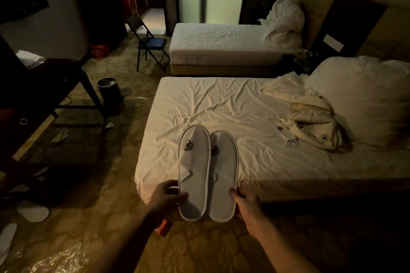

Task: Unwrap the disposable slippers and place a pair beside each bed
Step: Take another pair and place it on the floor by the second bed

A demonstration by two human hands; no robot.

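Your left hand [166, 195] pinches the heel edge of the left slipper [193, 173], thumb on top; your right hand [246, 201] pinches the heel edge of the right slipper [223, 178] likewise. The pair is held side by side, touching, toes toward 12 o'clock, above the carpet [210, 248] at the near bed's [221, 104] edge (both uppers carry a dark logo). Far bed [217, 44] lies at 12 o'clock. Phone [286, 133] on the near bed at 2 o'clock. Bin [109, 89] at 10 o'clock.
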